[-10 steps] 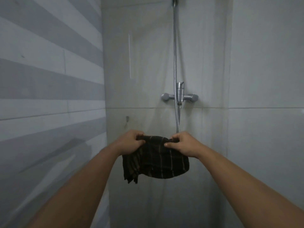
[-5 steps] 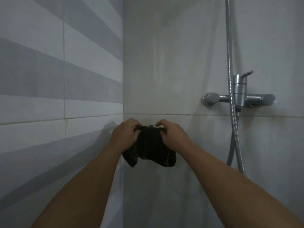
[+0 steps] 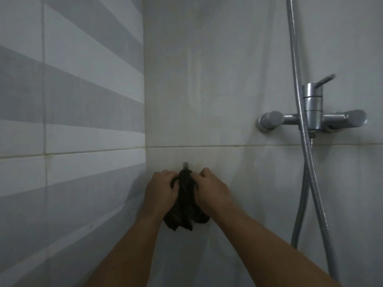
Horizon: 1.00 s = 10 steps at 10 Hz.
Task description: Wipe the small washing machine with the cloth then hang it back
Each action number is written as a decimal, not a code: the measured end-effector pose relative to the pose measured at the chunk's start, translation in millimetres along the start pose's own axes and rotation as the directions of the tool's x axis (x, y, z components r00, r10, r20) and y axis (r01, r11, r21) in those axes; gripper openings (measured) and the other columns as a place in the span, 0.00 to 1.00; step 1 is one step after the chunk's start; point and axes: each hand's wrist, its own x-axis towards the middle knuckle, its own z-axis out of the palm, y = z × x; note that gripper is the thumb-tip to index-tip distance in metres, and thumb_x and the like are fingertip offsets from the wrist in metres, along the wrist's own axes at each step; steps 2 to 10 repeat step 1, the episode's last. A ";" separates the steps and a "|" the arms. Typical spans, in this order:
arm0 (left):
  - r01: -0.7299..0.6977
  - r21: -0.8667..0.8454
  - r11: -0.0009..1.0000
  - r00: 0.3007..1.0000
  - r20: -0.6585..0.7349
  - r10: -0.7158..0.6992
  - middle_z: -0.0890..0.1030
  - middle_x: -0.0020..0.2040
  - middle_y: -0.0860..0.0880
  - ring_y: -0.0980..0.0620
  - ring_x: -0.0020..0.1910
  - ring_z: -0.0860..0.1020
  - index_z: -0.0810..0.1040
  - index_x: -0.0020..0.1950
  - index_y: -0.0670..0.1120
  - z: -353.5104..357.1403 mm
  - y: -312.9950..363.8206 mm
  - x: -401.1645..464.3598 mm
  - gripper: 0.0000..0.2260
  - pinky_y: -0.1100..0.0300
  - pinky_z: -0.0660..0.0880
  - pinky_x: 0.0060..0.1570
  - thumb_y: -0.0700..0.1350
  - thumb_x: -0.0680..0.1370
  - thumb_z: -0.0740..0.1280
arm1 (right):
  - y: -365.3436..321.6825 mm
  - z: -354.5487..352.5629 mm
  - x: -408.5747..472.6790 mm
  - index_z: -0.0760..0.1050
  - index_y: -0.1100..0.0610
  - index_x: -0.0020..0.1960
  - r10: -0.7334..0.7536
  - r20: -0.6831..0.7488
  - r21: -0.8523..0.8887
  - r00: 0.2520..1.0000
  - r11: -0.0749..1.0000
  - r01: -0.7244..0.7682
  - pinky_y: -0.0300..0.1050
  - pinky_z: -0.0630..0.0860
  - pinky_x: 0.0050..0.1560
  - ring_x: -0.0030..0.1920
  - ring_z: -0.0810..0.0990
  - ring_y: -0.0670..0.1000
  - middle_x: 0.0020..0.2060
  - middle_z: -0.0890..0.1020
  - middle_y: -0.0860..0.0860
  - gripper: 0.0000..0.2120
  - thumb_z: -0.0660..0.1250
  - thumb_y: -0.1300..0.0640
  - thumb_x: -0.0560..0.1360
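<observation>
Both hands pinch the dark cloth at its bunched top: the left hand is clamped on it at 9 o'clock, the right hand at 3 o'clock. The cloth hangs against the wall directly below the small hook at 12 o'clock. To finish well, seat a fold fully over the hook before letting go. The corner wall crowds the left; the shower hose hangs well apart at 3 o'clock.
</observation>
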 end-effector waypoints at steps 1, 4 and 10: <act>0.178 -0.338 0.924 0.984 0.035 -0.176 0.83 0.53 0.60 0.61 0.49 0.81 0.78 0.60 0.64 -14.1 25.9 -39.5 0.14 0.67 0.77 0.48 0.48 0.80 0.61 | -11.8 -13.3 -26.6 0.60 0.51 0.78 0.042 0.019 -0.097 0.999 0.994 -0.040 0.53 0.69 0.58 0.61 0.68 0.59 0.66 0.67 0.56 0.30 0.60 0.49 0.77; 0.178 -0.338 0.924 0.984 0.035 -0.176 0.83 0.53 0.60 0.61 0.49 0.81 0.78 0.60 0.64 -14.1 25.9 -39.5 0.14 0.67 0.77 0.48 0.48 0.80 0.61 | -11.8 -13.3 -26.6 0.60 0.51 0.78 0.042 0.019 -0.097 0.999 0.994 -0.040 0.53 0.69 0.58 0.61 0.68 0.59 0.66 0.67 0.56 0.30 0.60 0.49 0.77; 0.178 -0.338 0.924 0.984 0.035 -0.176 0.83 0.53 0.60 0.61 0.49 0.81 0.78 0.60 0.64 -14.1 25.9 -39.5 0.14 0.67 0.77 0.48 0.48 0.80 0.61 | -11.8 -13.3 -26.6 0.60 0.51 0.78 0.042 0.019 -0.097 0.999 0.994 -0.040 0.53 0.69 0.58 0.61 0.68 0.59 0.66 0.67 0.56 0.30 0.60 0.49 0.77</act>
